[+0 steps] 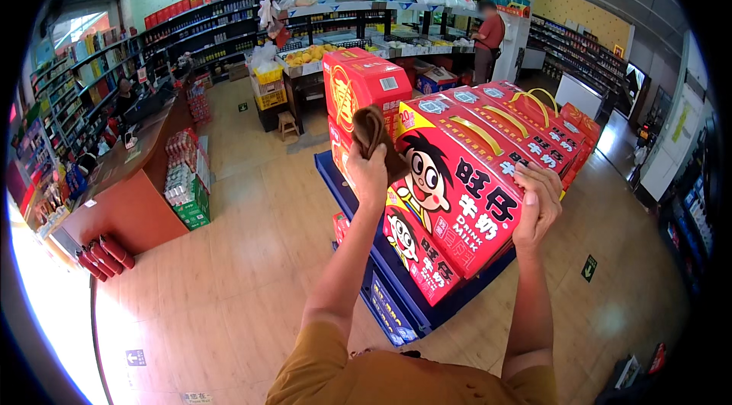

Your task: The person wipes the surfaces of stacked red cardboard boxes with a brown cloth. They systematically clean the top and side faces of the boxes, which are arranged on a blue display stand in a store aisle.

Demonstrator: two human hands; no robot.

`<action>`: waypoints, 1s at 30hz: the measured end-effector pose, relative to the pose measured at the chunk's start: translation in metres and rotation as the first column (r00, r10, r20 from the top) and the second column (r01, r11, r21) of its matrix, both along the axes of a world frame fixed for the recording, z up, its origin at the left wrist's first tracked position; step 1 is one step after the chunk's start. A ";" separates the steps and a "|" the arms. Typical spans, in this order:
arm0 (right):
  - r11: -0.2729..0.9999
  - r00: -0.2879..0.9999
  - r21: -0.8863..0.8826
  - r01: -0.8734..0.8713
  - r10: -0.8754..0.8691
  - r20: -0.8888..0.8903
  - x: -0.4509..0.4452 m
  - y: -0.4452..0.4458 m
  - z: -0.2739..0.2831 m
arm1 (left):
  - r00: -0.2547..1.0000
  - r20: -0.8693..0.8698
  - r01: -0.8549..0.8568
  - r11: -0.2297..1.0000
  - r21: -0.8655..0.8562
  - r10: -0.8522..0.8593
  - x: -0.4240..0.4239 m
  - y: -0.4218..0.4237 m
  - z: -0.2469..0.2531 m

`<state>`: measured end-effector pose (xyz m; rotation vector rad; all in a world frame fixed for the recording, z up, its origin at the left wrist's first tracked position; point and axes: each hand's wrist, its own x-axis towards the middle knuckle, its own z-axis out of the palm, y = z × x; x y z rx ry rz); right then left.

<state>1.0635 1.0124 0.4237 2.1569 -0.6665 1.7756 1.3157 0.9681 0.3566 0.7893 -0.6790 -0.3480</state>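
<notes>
My left hand (369, 173) grips a folded brown cloth (380, 139), raised in front of the red drink cartons. Under and beside the cloth is a red Want Want milk gift box (486, 222) with a cartoon face and a yellow handle. My right hand (537, 205) rests against the right front edge of that box, fingers over its top corner. Another milk box (426, 253) lies beneath it, and more with yellow handles stand behind. A taller red carton (363, 82) is at the left. All stand on a blue display platform (417, 313).
A wooden counter (131, 182) stands left, with packed bottles (180, 182) beside it and fire extinguishers (106, 259) at its near end. A person (489, 39) in red stands by the produce shelves. A small wooden stool (287, 124) is behind the display.
</notes>
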 end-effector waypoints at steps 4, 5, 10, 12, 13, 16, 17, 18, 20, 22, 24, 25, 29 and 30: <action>1.000 1.000 -0.003 0.007 -0.007 0.001 -0.001 0.001 -0.001 | 0.965 0.261 -0.003 0.997 0.075 -0.017 -0.031 0.026 0.022; 1.000 1.000 -0.003 -0.008 0.008 0.010 -0.001 -0.001 -0.001 | 0.910 0.415 -0.081 0.988 0.134 0.018 -0.044 0.040 0.020; 0.999 0.999 0.009 -0.042 0.042 0.029 0.001 -0.001 -0.002 | 0.536 0.840 0.144 0.972 -0.188 0.083 -0.093 0.104 -0.044; 0.999 0.999 0.014 -0.037 0.036 0.022 0.001 -0.001 -0.001 | 0.394 0.918 0.239 0.962 -0.134 0.030 -0.096 0.115 -0.056; 0.999 0.999 0.015 -0.033 0.033 0.018 0.000 0.000 -0.001 | 0.340 0.940 0.265 0.960 -0.088 -0.007 -0.092 0.120 -0.058; 1.000 0.999 0.011 -0.028 0.028 0.015 -0.001 0.000 -0.001 | 0.349 0.937 0.249 0.964 -0.094 0.001 -0.072 0.117 -0.053; 1.000 0.999 0.012 -0.028 0.028 0.015 -0.001 0.000 0.000 | 0.380 0.925 0.230 0.966 -0.118 0.023 -0.063 0.110 -0.048; 0.999 0.999 0.014 -0.035 0.035 0.016 0.000 0.000 -0.001 | 0.439 0.897 0.174 0.975 -0.141 0.051 -0.052 0.102 -0.042; 0.999 0.999 0.015 -0.036 0.036 0.017 -0.001 0.000 -0.002 | 0.693 0.721 0.071 0.995 -0.073 0.003 -0.042 0.088 -0.025; 0.999 0.999 0.008 -0.044 0.044 0.017 -0.002 -0.001 -0.001 | 0.885 0.466 -0.037 0.995 0.090 -0.009 -0.032 0.070 -0.011; 0.999 0.999 0.010 -0.044 0.044 0.028 -0.002 -0.001 -0.001 | 0.914 0.395 -0.145 0.983 0.112 0.090 -0.016 0.045 -0.001; 0.999 0.998 0.008 -0.048 0.048 0.034 -0.001 -0.002 -0.001 | 0.913 0.380 -0.187 0.980 0.062 0.150 -0.011 0.035 0.005; 0.999 0.998 0.002 -0.052 0.052 0.032 0.000 -0.003 -0.002 | 0.914 0.374 -0.197 0.977 0.076 0.155 -0.003 0.012 0.020; 0.999 0.998 0.005 -0.048 0.048 0.034 0.001 -0.003 -0.001 | 0.924 0.353 -0.180 0.981 0.070 0.144 -0.007 0.013 0.022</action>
